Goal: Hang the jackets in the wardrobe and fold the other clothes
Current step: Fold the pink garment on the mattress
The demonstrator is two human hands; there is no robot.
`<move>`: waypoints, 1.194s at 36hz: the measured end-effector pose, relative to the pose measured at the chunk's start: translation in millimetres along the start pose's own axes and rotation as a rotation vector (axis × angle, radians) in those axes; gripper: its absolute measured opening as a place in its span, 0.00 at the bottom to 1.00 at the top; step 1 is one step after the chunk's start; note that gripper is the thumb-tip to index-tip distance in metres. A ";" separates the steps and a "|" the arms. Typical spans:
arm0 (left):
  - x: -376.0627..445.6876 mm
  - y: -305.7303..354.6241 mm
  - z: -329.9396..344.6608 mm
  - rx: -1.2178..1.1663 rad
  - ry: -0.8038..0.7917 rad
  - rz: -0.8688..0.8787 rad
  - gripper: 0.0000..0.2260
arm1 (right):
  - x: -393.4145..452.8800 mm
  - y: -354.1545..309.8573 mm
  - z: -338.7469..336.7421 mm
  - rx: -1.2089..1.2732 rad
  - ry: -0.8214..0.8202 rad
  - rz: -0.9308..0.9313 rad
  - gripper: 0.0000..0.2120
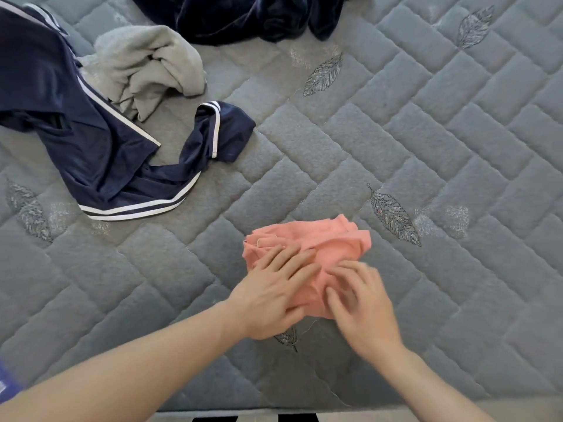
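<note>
A small pink garment (329,239) lies folded into a compact bundle on the grey quilted mattress (426,147), near its front edge. My left hand (274,290) rests flat on the bundle's left part, fingers straight and spread. My right hand (362,303) lies on its lower right part with fingers slightly bent, blurred by motion. A navy jacket with white stripes (76,132) sprawls at the left. A crumpled grey garment (146,65) sits behind it, and a dark blue velvet garment (253,16) lies at the top edge.
The mattress's front edge (274,411) runs along the bottom of the view, with floor just below it. The quilted surface to the right of the pink bundle holds no clothes.
</note>
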State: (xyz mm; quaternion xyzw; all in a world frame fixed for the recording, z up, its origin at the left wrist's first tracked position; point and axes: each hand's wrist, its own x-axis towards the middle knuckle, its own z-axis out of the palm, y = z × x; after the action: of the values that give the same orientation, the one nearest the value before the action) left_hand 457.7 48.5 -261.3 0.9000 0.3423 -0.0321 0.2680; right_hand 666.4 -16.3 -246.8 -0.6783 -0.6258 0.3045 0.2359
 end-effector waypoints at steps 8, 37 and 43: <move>10.2 -17.6 23.8 0.024 -0.133 -0.012 0.39 | 35.3 23.8 26.4 -0.208 -0.371 0.287 0.34; -9.3 1.3 18.1 -1.062 0.262 -0.935 0.60 | 43.8 22.1 25.7 0.371 -0.194 0.654 0.54; -36.1 0.7 10.2 -1.255 0.214 -0.829 0.57 | 26.1 18.6 -2.2 0.532 -0.193 0.699 0.37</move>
State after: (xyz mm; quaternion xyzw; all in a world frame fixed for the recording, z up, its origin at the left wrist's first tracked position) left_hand 431.9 21.3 -260.9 0.3746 0.6305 0.1581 0.6611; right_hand 681.9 7.8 -261.4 -0.7331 -0.2782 0.5780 0.2258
